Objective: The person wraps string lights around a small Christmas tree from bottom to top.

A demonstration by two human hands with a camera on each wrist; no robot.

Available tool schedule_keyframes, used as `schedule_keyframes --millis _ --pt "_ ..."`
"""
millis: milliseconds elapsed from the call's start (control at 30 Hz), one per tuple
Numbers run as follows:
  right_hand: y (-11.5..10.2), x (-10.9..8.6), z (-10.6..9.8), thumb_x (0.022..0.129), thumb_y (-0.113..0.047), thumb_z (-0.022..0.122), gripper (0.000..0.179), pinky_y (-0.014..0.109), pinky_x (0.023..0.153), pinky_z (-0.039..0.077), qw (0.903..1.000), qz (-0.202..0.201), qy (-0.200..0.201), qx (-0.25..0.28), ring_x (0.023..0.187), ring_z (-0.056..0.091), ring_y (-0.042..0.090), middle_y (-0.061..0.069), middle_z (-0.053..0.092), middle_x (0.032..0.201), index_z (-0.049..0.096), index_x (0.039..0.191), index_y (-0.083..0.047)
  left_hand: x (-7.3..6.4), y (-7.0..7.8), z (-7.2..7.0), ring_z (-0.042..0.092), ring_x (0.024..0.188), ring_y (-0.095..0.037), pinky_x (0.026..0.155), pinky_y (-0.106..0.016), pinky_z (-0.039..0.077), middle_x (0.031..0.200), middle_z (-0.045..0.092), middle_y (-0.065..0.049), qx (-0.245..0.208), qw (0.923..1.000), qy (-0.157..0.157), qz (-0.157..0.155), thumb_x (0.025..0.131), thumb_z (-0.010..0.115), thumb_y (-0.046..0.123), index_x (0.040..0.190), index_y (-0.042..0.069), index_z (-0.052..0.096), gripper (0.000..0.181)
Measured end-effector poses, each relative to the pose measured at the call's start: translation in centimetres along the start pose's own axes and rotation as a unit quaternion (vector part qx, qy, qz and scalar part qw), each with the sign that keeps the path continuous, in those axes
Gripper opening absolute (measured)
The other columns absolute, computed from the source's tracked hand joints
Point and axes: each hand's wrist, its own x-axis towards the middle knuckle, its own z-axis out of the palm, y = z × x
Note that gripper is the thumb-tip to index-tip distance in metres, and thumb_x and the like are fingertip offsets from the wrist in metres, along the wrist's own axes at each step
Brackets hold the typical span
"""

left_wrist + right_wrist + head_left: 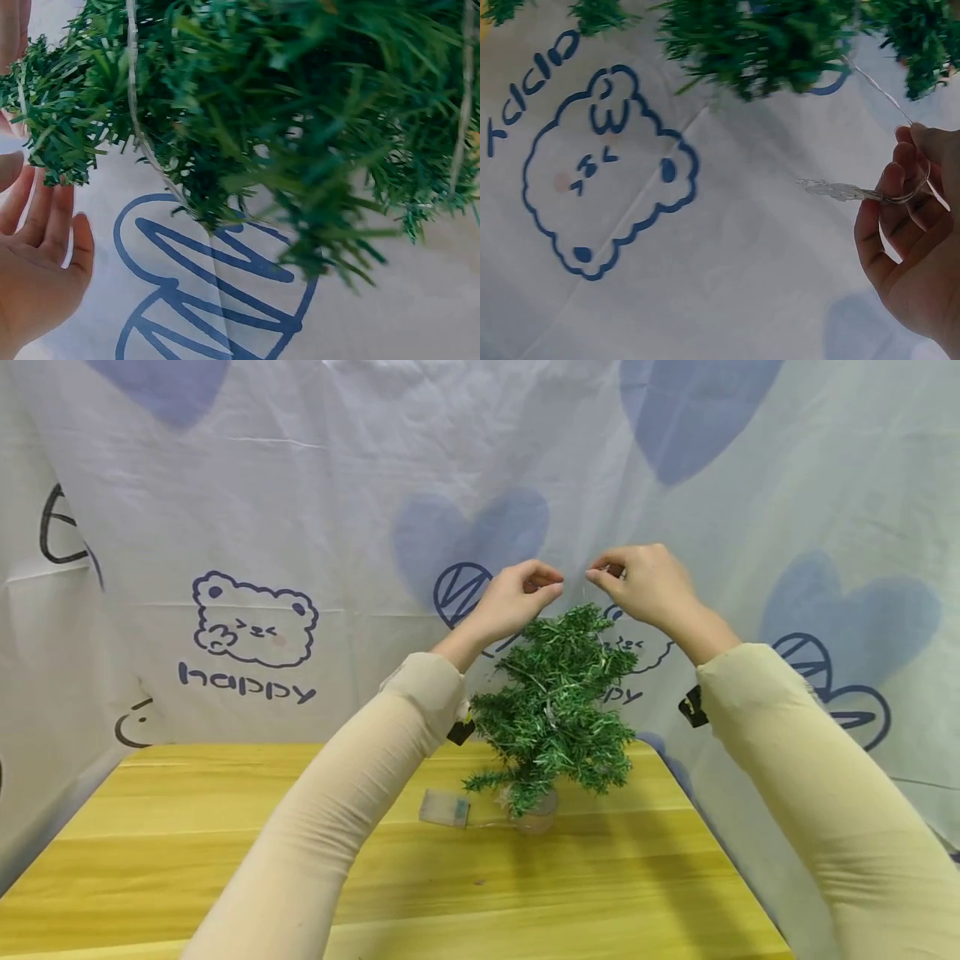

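A small green artificial Christmas tree [558, 702] stands on a pale round base [538, 817]. My right hand [648, 581] is above and right of its tip. In the right wrist view this hand pinches a thin clear string-light wire [877, 88] running to the branches, and a gathered bundle of the same wire [836, 190] sticks out between its fingers. My left hand [517, 597] is just left of the treetop, fingers loosely bent with nothing visible in them. More wire [135, 90] winds over the foliage in the left wrist view.
On the yellow wood-grain table [247, 860], a whitish translucent box [444, 808] lies left of the base, with a thin wire leading from it toward the tree. Behind hangs a white cloth [360, 468] printed with blue hearts and bear drawings.
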Motion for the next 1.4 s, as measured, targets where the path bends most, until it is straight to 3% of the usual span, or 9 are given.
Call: schedule_keyframes --millis 200,333,567,800,1067,1233,1400 --pt "-1.9 0.9 -0.7 0.105 -0.032 0.065 0.029 0.047 0.075 0.053 0.9996 -0.022 -0.019 -0.003 0.087 0.067 0.030 0.016 0.074 0.108 0.077 0.116 -0.008 0.5 0.6 -0.6 0.061 0.121 -0.019 0.101 -0.035 0.052 0.133 0.065 -0.006 -0.042 0.9978 -0.020 -0.047 0.106 0.064 0.027 0.135 0.011 0.064 0.033" --pt "-2.8 1.3 -1.1 0.104 -0.029 0.066 0.026 0.046 0.076 0.053 0.9994 -0.027 -0.023 0.001 0.090 0.066 0.030 0.015 0.074 0.107 0.078 0.114 -0.008 0.7 0.7 -0.6 0.064 0.114 -0.019 0.100 -0.039 0.053 0.124 0.069 -0.006 -0.069 0.9968 -0.015 -0.037 0.104 0.067 0.023 0.128 0.009 0.067 0.028" --pt "-2.6 0.5 -1.0 0.103 -0.030 0.069 0.024 0.041 0.068 0.049 0.9992 -0.028 -0.026 0.012 0.078 0.064 0.025 0.012 0.075 0.100 0.078 0.110 -0.009 0.4 0.1 0.0 0.067 0.105 -0.026 0.086 -0.035 0.054 0.111 0.072 -0.008 -0.026 0.9996 0.001 -0.006 0.105 0.066 0.022 0.116 0.008 0.069 0.018" --pt "-1.6 -0.5 -1.7 0.102 -0.019 0.068 0.018 0.038 0.064 0.045 0.9969 -0.060 -0.040 0.029 0.068 0.059 0.022 0.010 0.072 0.092 0.076 0.111 -0.007 -0.1 -0.8 -0.9 0.066 0.101 -0.021 0.086 -0.037 0.054 0.107 0.071 -0.004 0.014 0.9996 0.022 -0.006 0.104 0.067 0.021 0.111 0.011 0.071 0.013" --pt "-1.4 -1.5 -2.3 0.104 -0.017 0.065 0.018 0.042 0.072 0.052 0.9949 -0.069 -0.060 0.041 0.079 0.068 0.024 0.010 0.075 0.100 0.076 0.114 -0.007 -0.8 -2.5 -1.6 0.066 0.105 -0.028 0.088 -0.038 0.053 0.107 0.071 -0.006 0.009 0.9996 0.011 -0.024 0.102 0.070 0.020 0.110 0.010 0.072 0.013" --pt "-2.1 -1.8 -2.4 0.102 -0.009 0.066 0.015 0.044 0.077 0.057 0.9929 -0.099 -0.034 0.057 0.086 0.072 0.026 0.012 0.077 0.102 0.076 0.112 -0.004 -1.6 -3.5 -1.5 0.066 0.108 -0.030 0.089 -0.037 0.053 0.111 0.071 -0.007 -0.003 0.9996 0.012 -0.024 0.103 0.069 0.020 0.113 0.007 0.073 0.017" --pt "-3.0 -2.0 -2.5 0.103 -0.005 0.064 0.014 0.035 0.072 0.057 0.9898 -0.123 -0.010 0.071 0.086 0.074 0.026 0.015 0.077 0.107 0.071 0.115 -0.001 -2.3 -4.1 -1.5 0.066 0.108 -0.031 0.089 -0.039 0.053 0.117 0.072 -0.006 -0.015 0.9995 0.015 -0.022 0.104 0.067 0.020 0.116 0.006 0.072 0.020"
